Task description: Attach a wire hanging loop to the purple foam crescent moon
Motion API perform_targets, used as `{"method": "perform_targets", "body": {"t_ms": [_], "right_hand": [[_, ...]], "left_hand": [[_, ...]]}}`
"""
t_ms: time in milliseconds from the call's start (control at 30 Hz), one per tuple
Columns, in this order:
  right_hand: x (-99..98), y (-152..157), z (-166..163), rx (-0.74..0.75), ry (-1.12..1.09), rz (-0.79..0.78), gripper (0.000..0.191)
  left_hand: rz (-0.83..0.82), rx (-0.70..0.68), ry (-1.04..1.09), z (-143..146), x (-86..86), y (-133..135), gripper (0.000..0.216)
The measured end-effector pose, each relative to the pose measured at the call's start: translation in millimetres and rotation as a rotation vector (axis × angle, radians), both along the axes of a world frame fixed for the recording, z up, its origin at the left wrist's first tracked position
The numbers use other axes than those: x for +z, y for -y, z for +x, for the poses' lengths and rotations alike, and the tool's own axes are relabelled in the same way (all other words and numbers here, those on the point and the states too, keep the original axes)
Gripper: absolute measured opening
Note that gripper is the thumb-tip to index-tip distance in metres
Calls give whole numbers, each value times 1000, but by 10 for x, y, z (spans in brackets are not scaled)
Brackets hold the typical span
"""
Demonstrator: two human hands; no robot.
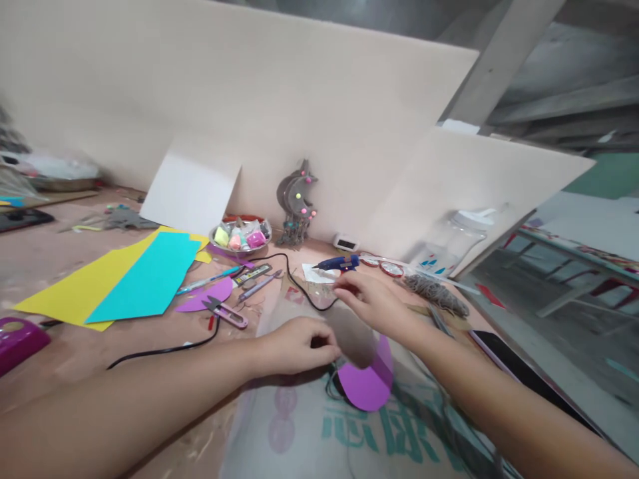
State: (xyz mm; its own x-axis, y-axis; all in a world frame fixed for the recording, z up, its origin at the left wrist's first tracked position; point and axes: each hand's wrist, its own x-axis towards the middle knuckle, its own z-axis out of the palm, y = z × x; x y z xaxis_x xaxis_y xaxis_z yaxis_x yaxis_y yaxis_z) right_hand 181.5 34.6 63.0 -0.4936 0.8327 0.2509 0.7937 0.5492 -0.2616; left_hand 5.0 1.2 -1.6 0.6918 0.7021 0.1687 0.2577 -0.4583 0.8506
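Observation:
My left hand (299,344) is closed, thumb and fingertips pinched at the left edge of a smooth grey oval piece (352,338), which is blurred. My right hand (372,303) is at the upper edge of that piece, its fingers curled together; what they hold, if anything, cannot be made out. Under the grey piece lies a rounded purple paper shape (367,387). Loose grey yarn (333,386) shows just below my left fingertips. Beyond my right fingers, a blue glue gun (344,263) rests with its nozzle over a small white paper (317,273).
A printed plastic sheet (299,439) covers the front of the table. Thread snips (227,311), a cutter (252,274) and coloured sheets (150,276) lie left. Behind stand a bowl of clay packs (240,237) and a grey moon ornament (298,199); at right, a yarn bundle (435,295) and clear jug (454,239).

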Motion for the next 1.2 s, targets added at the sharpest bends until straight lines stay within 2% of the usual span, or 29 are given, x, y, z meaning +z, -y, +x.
{"method": "perform_targets", "body": {"t_ms": [133, 233, 300, 367, 533, 667, 833, 1000, 1100, 1200], "right_hand": [[-151, -60, 532, -221, 54, 31, 22], [-255, -249, 742, -312, 54, 41, 40], [-296, -411, 780, -334, 39, 4, 52], [-325, -558, 747, -338, 16, -59, 56], [-384, -704, 498, -348, -29, -172, 47], [-385, -677, 373, -402, -73, -213, 32], [-279, -577, 456, -396, -140, -257, 30], [-194, -413, 544, -334, -248, -207, 28], [-141, -245, 594, -330, -313, -169, 28], [-74, 51, 665, -333, -356, -135, 27]], "left_hand": [[-63, 26, -38, 2, 54, 16, 21], [-70, 34, -62, 1, 70, 29, 21], [-56, 37, -67, 0, 71, 33, 22], [-71, 42, -66, -1, 78, 39, 22], [-173, 89, -69, 4, 136, 67, 22], [-161, 76, -66, -2, 144, 90, 22], [-125, 76, -55, -18, 101, 91, 24], [-132, 70, -55, -11, 69, 79, 24], [-158, 137, -28, -17, 43, 49, 26], [-48, 239, 61, -28, 20, 0, 27]]}}
